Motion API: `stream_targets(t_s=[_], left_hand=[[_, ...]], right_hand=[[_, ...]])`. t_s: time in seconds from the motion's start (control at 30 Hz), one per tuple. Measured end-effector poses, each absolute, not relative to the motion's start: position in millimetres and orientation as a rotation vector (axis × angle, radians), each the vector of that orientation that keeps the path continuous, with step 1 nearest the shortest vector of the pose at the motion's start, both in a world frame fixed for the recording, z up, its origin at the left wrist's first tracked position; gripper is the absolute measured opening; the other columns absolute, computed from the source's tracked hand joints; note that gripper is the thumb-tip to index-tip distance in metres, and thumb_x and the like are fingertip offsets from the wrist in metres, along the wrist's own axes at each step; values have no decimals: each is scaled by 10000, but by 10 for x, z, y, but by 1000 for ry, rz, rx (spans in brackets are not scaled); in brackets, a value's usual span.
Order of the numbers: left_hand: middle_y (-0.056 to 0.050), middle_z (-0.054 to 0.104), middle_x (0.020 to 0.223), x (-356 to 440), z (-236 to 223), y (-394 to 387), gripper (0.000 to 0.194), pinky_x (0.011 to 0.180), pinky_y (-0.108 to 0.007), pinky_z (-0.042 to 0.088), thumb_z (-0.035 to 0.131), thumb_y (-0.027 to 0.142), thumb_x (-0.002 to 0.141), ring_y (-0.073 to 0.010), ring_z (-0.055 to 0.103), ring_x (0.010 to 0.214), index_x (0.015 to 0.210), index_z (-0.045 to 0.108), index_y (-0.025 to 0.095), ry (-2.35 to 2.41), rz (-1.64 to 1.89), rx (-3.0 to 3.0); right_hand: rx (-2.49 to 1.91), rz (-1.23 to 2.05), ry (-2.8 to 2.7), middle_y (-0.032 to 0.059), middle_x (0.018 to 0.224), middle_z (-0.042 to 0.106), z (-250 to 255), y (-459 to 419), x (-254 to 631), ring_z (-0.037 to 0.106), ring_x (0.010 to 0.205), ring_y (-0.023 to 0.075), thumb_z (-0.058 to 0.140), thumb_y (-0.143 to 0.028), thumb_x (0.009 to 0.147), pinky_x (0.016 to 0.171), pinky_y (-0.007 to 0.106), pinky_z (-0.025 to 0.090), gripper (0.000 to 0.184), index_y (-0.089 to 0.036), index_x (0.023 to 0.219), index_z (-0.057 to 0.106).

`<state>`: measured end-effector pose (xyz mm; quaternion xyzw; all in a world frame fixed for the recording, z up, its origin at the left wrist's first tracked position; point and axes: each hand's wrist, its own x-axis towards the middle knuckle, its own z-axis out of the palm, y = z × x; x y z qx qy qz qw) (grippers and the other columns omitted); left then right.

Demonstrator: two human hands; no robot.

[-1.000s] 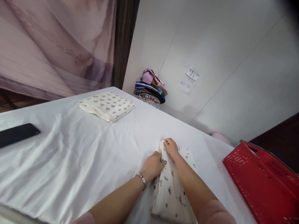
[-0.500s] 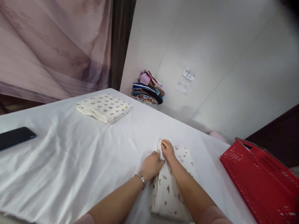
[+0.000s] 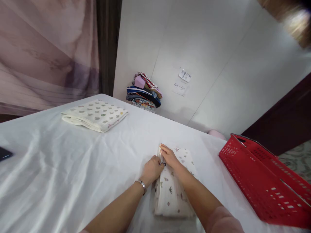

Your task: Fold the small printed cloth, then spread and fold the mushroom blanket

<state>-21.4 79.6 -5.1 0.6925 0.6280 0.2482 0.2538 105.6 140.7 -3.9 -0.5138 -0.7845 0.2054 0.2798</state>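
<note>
The left hand point(image 3: 152, 168) is pinching the cloth point(image 3: 172, 201) edge while the right hand point(image 3: 169, 156) is pressing open-fingered on top, uneven pulling possibly risking skewed layers.

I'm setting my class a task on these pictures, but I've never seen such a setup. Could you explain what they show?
There's no machine: these are a person's left hand and right hand, both bare. One head-worn camera takes every picture, looking forward and down.

The left hand grips the left edge of a folded patterned cloth; the right rests near its far end, its grip unclear. On the white-covered table also lie another folded cloth and, at the picture's left edge, part of a dark, flat object. A red basket is at right.
</note>
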Motion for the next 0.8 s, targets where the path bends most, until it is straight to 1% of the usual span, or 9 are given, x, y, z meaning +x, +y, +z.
stream_targets(t_s=[0.1,0.17,0.33,0.43,0.53,0.6,0.67,0.73,0.8], left_hand=[[-31,607,847,-215,-35,799,132,597,-253,351,470,263,797,-140,583,731,735,551,179,1705,688,1872],[-31,609,843,-217,-26,796,152,603,-252,351,460,273,812,-139,582,739,738,554,180,1711,691,1868],[-24,614,818,-234,-38,771,153,606,-243,350,480,288,811,-132,571,727,730,552,181,1702,728,1845],[-19,613,789,-247,-53,752,160,613,-237,348,495,297,805,-128,560,718,709,543,179,1688,775,1831],[-19,619,790,-256,-42,737,149,609,-233,347,507,299,799,-128,555,710,714,539,180,1674,775,1796],[-19,625,791,-262,-21,731,136,609,-234,349,504,300,804,-131,558,707,743,541,184,1672,769,1769],[-18,630,790,-267,-1,728,128,610,-236,355,503,311,808,-136,564,707,791,541,190,1670,767,1738],[-17,634,801,-269,9,729,133,615,-236,363,510,318,805,-141,573,714,850,532,195,1662,778,1707],[-18,638,815,-267,8,732,149,627,-236,374,519,307,799,-145,582,727,899,520,196,1648,800,1681]], right_hand=[[-1357,517,-2149,53,1383,412,-22,1294,1118,322,1299,170,417,-275,853,1083,382,242,398,-222,1233,525],[-1364,503,-2207,43,1384,411,-47,1207,1129,308,1307,183,410,-276,863,1092,426,201,389,-243,1234,522],[-1406,466,-2076,59,1379,418,-44,1001,1124,316,1305,196,390,-287,873,1081,438,232,397,-231,1247,513],[-1458,341,-2087,46,1400,386,17,841,1305,263,1330,211,405,-275,857,1098,467,168,416,-237,1260,500],[-1634,225,-2018,66,1406,374,46,699,1708,241,1337,230,439,-280,824,1108,461,131,439,-207,1250,514],[-1759,170,-1881,79,1404,374,31,620,2041,243,1335,238,465,-302,796,1106,431,165,469,-186,1248,516],[-1858,215,-1716,98,1392,388,-4,530,2347,297,1311,248,492,-325,766,1085,408,234,527,-164,1267,494],[-1944,392,-1522,121,1339,451,-42,417,2563,446,1210,251,511,-362,744,1008,382,360,593,-156,1297,457],[-1976,605,-1351,123,1216,558,-63,297,2662,577,1048,232,516,-414,737,901,343,452,657,-155,1331,410]])
